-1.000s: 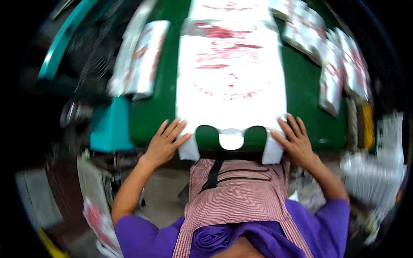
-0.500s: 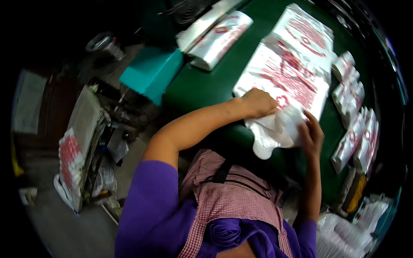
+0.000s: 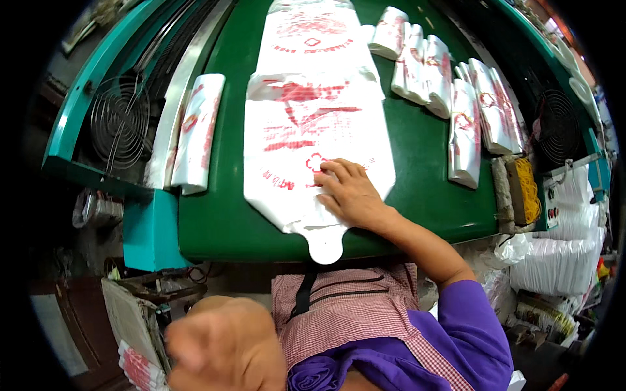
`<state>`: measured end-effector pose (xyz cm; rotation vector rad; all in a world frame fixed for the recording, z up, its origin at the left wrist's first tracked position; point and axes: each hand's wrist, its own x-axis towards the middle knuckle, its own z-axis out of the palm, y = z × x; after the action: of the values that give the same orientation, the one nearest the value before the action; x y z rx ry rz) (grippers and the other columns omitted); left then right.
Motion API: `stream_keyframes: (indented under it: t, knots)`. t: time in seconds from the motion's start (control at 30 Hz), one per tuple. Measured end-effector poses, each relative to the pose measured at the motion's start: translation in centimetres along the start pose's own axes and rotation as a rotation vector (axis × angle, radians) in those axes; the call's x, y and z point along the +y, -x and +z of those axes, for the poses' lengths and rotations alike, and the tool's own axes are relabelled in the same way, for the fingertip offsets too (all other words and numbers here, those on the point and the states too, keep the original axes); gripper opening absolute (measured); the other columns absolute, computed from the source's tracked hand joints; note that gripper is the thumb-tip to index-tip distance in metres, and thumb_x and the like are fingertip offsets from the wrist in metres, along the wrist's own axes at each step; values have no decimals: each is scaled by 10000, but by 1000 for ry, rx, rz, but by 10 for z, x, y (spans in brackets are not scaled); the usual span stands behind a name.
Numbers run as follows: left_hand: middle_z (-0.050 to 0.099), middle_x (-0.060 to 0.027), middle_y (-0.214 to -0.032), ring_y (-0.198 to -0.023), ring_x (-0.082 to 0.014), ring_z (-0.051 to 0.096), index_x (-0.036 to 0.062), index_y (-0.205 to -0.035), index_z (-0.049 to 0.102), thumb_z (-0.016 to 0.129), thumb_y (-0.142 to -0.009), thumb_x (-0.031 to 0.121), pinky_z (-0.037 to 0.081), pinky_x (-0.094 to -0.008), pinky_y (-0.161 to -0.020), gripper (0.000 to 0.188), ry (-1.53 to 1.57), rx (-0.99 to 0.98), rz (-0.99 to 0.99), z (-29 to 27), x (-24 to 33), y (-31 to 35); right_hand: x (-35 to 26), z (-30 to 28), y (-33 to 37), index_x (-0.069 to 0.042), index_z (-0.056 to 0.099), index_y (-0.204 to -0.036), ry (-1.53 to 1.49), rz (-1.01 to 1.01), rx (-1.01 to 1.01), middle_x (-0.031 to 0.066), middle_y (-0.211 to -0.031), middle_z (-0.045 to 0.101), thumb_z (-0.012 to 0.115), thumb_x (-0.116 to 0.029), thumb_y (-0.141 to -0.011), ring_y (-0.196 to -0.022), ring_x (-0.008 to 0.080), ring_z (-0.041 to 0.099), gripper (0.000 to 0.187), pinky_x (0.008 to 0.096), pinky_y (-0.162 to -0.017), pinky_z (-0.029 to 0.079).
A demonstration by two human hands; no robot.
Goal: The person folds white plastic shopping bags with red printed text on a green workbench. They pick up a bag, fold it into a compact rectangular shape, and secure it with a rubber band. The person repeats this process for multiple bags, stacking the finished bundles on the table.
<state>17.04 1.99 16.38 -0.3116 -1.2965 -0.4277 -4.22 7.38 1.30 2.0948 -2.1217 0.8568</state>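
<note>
A stack of white plastic bags [image 3: 326, 133] with red print lies flat on a green conveyor belt [image 3: 225, 225]. Its near end narrows to a rounded tab that hangs over the belt's front edge. On the near part of the stack rests my right hand [image 3: 354, 195], fingers apart and slightly bent against the plastic. My left hand [image 3: 225, 342] is raised close to the camera at the lower left, away from the bags. Motion smears its fingers, so whether they hold anything is hidden.
Several folded bag bundles [image 3: 464, 137] lie along the belt's right side, and one bundle [image 3: 199, 133] lies at the left. Yellow rubber bands [image 3: 525, 192] hang at the right front corner. A teal machine frame [image 3: 150, 231] and wire fan guard [image 3: 120, 124] border the left.
My left hand has left the bags and come up toward the camera. My right hand has moved from the near end's edge onto the stack, and the near end lies flatter. The view has turned.
</note>
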Motion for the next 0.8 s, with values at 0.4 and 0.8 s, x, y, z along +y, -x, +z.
stream_keyframes:
  t: [0.4, 0.8]
  knots:
    - [404, -146, -1401, -1291, -309, 395, 175, -1326, 486, 703, -638, 155, 304, -467, -1053, 722, -358, -1628, -415, -24, -59, 119, 7, 15, 1, -77, 485, -1281, -24, 98, -136, 131, -1412, 389, 467, -248, -918, -1338, 317, 305, 401, 518, -1088, 219]
    - [625, -116, -703, -617, -255, 586, -30, -897, 631, 598, -856, 159, 453, -373, -597, 196, -478, -1378, -973, -5, -148, 128, 12, -27, 3, -2, 406, -1314, 41, -119, -66, 211, -1379, 390, 601, -479, -810, -1313, 371, 332, 721, 489, -1061, 282]
